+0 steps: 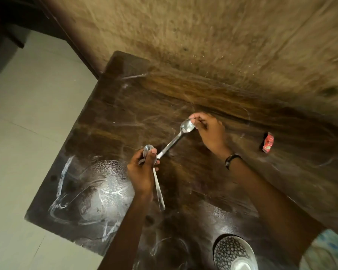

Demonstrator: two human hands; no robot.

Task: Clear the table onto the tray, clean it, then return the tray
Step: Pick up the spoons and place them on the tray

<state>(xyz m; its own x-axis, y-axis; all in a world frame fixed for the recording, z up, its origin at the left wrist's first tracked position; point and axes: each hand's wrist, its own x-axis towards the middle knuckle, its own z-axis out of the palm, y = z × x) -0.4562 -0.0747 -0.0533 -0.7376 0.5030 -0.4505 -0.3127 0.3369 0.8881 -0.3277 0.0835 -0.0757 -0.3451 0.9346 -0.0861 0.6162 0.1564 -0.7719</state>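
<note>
My left hand (141,172) grips a steel spoon (157,188), thumb over its bowl and its handle pointing down toward me. A second steel spoon (176,141) slants above the dark wooden table (203,172). My right hand (210,133) pinches the far edge of its bowl, while its handle end reaches my left hand's fingers. I cannot tell whether the left hand also holds that handle. No tray is in view.
A small red sachet (268,142) lies on the table at the right. Near the front edge stand a clear glass (170,252) and a patterned bowl (232,252). White smears (105,191) mark the table's left part. Pale floor tiles (27,133) lie left; a wall rises behind.
</note>
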